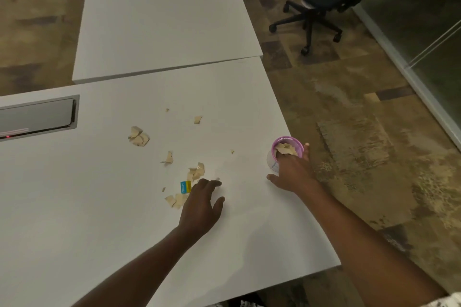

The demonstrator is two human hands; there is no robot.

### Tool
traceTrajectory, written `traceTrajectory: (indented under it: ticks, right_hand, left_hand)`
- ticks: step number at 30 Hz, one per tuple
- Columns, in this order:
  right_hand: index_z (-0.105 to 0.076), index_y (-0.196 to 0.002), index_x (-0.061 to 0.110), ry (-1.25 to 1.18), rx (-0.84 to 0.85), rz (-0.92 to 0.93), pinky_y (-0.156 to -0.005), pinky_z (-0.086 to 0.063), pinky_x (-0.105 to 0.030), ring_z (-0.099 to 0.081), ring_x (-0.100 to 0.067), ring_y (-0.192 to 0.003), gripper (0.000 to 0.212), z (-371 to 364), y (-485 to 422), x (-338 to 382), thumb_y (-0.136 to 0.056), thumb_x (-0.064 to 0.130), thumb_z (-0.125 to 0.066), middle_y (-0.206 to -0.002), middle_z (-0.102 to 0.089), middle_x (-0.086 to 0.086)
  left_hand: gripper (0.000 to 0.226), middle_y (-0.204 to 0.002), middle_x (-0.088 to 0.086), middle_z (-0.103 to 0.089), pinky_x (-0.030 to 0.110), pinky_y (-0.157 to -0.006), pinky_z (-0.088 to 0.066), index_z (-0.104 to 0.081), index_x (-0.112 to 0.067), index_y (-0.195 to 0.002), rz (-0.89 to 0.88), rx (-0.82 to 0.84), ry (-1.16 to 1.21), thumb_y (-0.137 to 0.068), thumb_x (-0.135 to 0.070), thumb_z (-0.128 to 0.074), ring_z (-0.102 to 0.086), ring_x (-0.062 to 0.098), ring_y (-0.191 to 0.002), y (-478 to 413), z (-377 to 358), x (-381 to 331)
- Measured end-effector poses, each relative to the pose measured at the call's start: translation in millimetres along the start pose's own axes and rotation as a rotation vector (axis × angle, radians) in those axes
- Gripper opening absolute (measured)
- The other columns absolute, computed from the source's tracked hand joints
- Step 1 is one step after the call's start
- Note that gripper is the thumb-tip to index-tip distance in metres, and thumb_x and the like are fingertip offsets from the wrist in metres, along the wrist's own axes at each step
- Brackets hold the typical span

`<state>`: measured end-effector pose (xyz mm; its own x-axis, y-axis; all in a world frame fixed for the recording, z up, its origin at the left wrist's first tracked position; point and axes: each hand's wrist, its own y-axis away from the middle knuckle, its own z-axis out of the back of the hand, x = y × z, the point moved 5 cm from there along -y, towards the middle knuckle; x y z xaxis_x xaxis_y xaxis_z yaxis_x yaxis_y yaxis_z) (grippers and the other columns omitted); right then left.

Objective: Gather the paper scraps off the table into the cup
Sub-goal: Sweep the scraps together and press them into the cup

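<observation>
- Head view, counter (249, 232): white top, its right edge running close past the cup; a grey hatch (37, 117) is set into it at far left.
- Right hand (291, 172): reaching to the counter's right edge, fingertips dipped into the cup's mouth, thumb spread out on the counter. Whether those fingertips pinch scraps or have let go cannot be told.
- Left hand (202, 204): palm down, fingers loosely apart, clamped on nothing, lying over the near edge of the closest heap.
- Cup (284, 154): clear, pink-rimmed, at the right edge, already part filled with tan paper.
- Scraps: one heap (197, 172) just beyond the left hand, another (175, 200) beside it, a cluster (138, 136) farther off, singles (197, 119) well apart.
- Blue-and-yellow slip (185, 187): among the near scraps.
- Step, judged: mid-gathering, one load going in.
- Next, judged: rake the near heap together, pinch it, carry it to the cup without tipping it off the edge.
</observation>
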<state>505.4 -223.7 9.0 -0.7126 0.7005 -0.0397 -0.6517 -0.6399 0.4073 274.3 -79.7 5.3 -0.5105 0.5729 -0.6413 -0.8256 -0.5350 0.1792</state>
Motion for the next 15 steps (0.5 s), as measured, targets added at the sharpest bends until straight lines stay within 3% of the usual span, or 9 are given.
traceTrajectory:
  ticks: [4,9,11,15]
  right_hand:
    - [-0.016,-0.154,0.025,0.123,0.199,-0.097,-0.112,0.016,-0.063,-0.019,-0.023,-0.149,0.091,-4,-11,-5,-0.083,0.078,-0.037,-0.160,-0.025,0.007]
    - [-0.016,-0.153,0.028,0.096,0.305,-0.136,-0.113,0.008,-0.067,-0.019,-0.026,-0.149,0.088,0,-12,-1,-0.084,0.078,-0.036,-0.160,-0.024,0.007]
    - [-0.026,-0.150,0.027,0.052,0.283,-0.124,-0.115,0.006,-0.065,-0.026,-0.025,-0.146,0.080,7,-11,0,-0.087,0.073,-0.039,-0.155,-0.035,0.006]
    - [-0.056,-0.121,0.028,-0.033,0.104,-0.072,-0.117,-0.002,-0.065,-0.049,-0.019,-0.129,0.050,28,-11,0,-0.087,0.064,-0.049,-0.126,-0.061,0.011]
  left_hand:
    - [0.041,-0.121,-0.001,-0.059,0.030,-0.085,-0.051,-0.060,-0.020,-0.127,0.015,0.003,-0.001,-0.089,-0.030,-0.068,-0.057,0.019,-0.108,8,1,9]
    - [0.042,-0.129,-0.002,-0.058,0.029,-0.088,-0.051,-0.058,-0.023,-0.129,0.033,0.012,-0.010,-0.090,-0.034,-0.066,-0.055,0.017,-0.114,14,5,20]
    - [0.042,-0.131,-0.003,-0.057,0.031,-0.090,-0.052,-0.057,-0.024,-0.129,0.036,0.017,-0.013,-0.090,-0.035,-0.066,-0.055,0.017,-0.116,16,7,24]
    - [0.042,-0.129,-0.004,-0.058,0.033,-0.089,-0.053,-0.057,-0.024,-0.129,0.042,0.010,-0.022,-0.089,-0.034,-0.066,-0.056,0.017,-0.114,18,15,33]
